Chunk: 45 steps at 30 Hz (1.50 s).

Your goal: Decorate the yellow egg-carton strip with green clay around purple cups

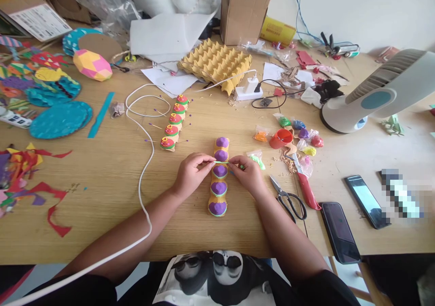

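Observation:
A strip of yellow egg-carton cups topped with purple clay (219, 179) lies on the wooden table (108, 179) in front of me. My left hand (190, 174) and my right hand (247, 174) each pinch one end of a thin green clay strand (222, 162) stretched across the strip between its second and third cups. A second strip with red and green tops (174, 124) lies further back to the left, with pins stuck around it.
Scissors (288, 199), a red-handled knife (304, 184) and two phones (340, 231) lie to the right. Small bags of coloured clay (299, 136) and a red cup (282, 138) sit behind them. A fan (377, 98), an egg tray (215, 64), a white cable (142, 174) and paper crafts (50, 93) surround.

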Motion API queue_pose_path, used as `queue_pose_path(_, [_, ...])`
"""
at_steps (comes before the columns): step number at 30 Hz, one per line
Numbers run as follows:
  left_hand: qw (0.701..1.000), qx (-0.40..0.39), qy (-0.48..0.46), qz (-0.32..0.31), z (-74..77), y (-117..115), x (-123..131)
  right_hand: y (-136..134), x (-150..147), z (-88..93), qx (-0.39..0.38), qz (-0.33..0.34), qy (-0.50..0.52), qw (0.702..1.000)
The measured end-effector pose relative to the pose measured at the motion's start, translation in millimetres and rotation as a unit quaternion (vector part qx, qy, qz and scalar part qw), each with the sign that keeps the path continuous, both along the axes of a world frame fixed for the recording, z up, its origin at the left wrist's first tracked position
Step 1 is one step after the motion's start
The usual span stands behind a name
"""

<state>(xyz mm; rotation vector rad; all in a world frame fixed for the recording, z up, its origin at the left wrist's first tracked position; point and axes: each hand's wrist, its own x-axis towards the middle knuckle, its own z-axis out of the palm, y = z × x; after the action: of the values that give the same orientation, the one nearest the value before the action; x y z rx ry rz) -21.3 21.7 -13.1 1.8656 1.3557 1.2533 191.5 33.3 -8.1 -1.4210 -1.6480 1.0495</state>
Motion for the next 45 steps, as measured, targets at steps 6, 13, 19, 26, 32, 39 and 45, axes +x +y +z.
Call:
queue_pose_path(6, [1.000,-0.005,0.013,0.005,0.4,0.4,0.2,0.4,-0.6,-2.2,0.005,-0.002,-0.025,1.000])
queue_pose_path(13, [0.998,0.010,0.052,0.014,1.5,0.0,0.1,0.5,-0.8,0.2,-0.001,0.000,-0.043,0.999])
queue_pose_path(19, [0.996,0.014,0.078,0.030,0.7,0.4,-0.7,0.0,-1.3,3.9,-0.003,-0.001,-0.049,0.999])
queue_pose_path(26, [0.995,0.007,0.100,0.030,0.9,0.4,-0.9,0.3,-1.4,2.2,0.006,-0.003,-0.062,0.998])
queue_pose_path(32, [0.994,0.007,0.104,0.032,1.1,1.1,-1.3,1.2,-1.4,2.3,-0.005,-0.007,-0.073,0.997])
queue_pose_path(39, [0.994,0.006,0.103,0.036,-0.8,2.3,-1.2,1.8,-2.2,3.4,0.013,-0.003,-0.103,0.995])
queue_pose_path(45, [0.993,0.005,0.109,0.040,-0.5,3.2,-0.1,3.0,-3.6,0.9,0.030,-0.005,-0.123,0.992])
